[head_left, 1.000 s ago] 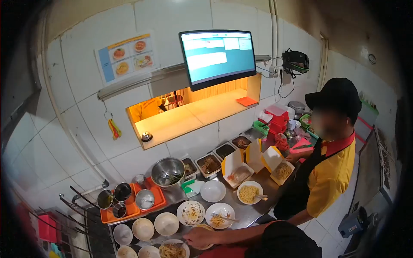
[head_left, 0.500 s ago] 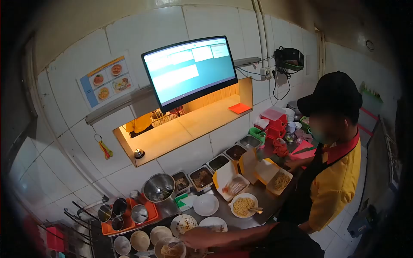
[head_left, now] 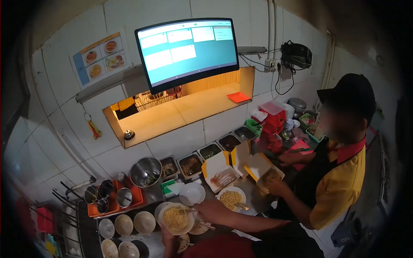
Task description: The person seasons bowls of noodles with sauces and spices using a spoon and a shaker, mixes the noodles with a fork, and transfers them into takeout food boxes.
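In the head view, my left hand [head_left: 169, 241] is closed on the side of a bowl of noodles [head_left: 175, 219], low in the middle. My right hand [head_left: 211, 211] is closed around a utensil, probably a fork or spoon, whose metal end [head_left: 188, 210] reaches over the noodles. Its tip is too small to make out. Below and beside the held bowl are partly hidden plates, one with a spoon [head_left: 207, 225] on it. A white bowl [head_left: 192, 194] stands just beyond. To the right sits another bowl of noodles [head_left: 231, 199] with a spoon in it.
Several bowls [head_left: 144, 222] stand at left, near an orange tray [head_left: 137, 196] of metal cups. Behind are a steel mixing bowl [head_left: 146, 172], food pans [head_left: 190, 164] and open takeaway boxes [head_left: 220, 174]. At right, a co-worker [head_left: 340, 172] reaches into a box [head_left: 264, 170].
My left hand has come into view. The noodle bowl has moved up and right, over the plates. My right hand has shifted right. The co-worker's hand now reaches the noodles in the box.
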Available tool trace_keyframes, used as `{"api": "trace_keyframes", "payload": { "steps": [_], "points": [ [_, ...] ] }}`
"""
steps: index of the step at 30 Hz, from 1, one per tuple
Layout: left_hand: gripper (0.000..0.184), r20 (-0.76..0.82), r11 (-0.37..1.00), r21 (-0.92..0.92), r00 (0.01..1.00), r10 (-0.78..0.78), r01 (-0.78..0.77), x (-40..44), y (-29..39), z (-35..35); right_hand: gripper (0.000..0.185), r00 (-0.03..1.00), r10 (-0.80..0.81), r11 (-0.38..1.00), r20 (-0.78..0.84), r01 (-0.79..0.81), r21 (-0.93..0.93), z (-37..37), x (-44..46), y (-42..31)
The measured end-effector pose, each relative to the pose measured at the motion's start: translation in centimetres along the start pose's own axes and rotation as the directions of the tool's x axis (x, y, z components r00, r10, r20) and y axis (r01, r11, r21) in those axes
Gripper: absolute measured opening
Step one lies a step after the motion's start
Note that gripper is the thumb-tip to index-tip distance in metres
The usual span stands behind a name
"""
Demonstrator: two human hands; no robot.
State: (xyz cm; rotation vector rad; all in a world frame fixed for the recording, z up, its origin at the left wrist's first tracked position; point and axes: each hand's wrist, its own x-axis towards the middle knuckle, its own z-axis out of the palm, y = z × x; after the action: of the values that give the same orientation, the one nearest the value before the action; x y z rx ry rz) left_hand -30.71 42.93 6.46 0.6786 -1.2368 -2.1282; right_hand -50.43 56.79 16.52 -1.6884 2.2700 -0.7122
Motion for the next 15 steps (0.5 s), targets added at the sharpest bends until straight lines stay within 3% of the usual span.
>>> {"api": "trace_keyframes", "payload": {
  "steps": [2,4,6,10,11,13,15],
  "points": [
    [0.071,-0.014,0.964,-0.207,0.985,-0.172,0.166,2.0,-3.3,-0.3,0.018,0.999,0.021,0.996,0.049,-0.025,0.089,1.6,-0.1,1.6],
    [0.076,0.055,0.972,-0.168,0.986,-0.156,0.163,3.5,-4.8,-0.1,0.018,0.995,0.035,0.983,0.098,-0.052,0.176,1.7,-0.4,2.1],
    [0.074,0.115,0.973,-0.182,0.986,-0.119,0.139,3.4,-3.2,2.3,0.017,0.995,0.053,0.986,-0.090,-0.038,0.163,-0.4,-1.6,1.7],
    [0.069,0.201,0.967,-0.227,0.977,-0.066,0.112,5.2,-3.4,1.8,0.013,0.971,-0.032,0.996,-0.239,0.010,-0.090,-6.1,-3.3,0.1],
    [0.070,0.198,0.999,-0.009,0.979,-0.040,0.043,5.8,-5.3,0.4,0.013,0.963,-0.069,0.986,-0.260,0.027,-0.162,-6.5,-3.9,0.2],
    [0.069,0.244,0.993,-0.060,0.966,-0.084,0.101,4.9,-2.8,3.5,0.011,0.940,-0.030,0.966,-0.341,-0.061,-0.251,-6.1,-4.1,1.1],
    [0.069,0.157,0.994,0.008,0.982,-0.106,0.106,3.7,-0.6,6.7,0.013,0.981,0.072,0.974,-0.178,-0.108,-0.199,-6.1,-3.3,0.4]
  ]
}}
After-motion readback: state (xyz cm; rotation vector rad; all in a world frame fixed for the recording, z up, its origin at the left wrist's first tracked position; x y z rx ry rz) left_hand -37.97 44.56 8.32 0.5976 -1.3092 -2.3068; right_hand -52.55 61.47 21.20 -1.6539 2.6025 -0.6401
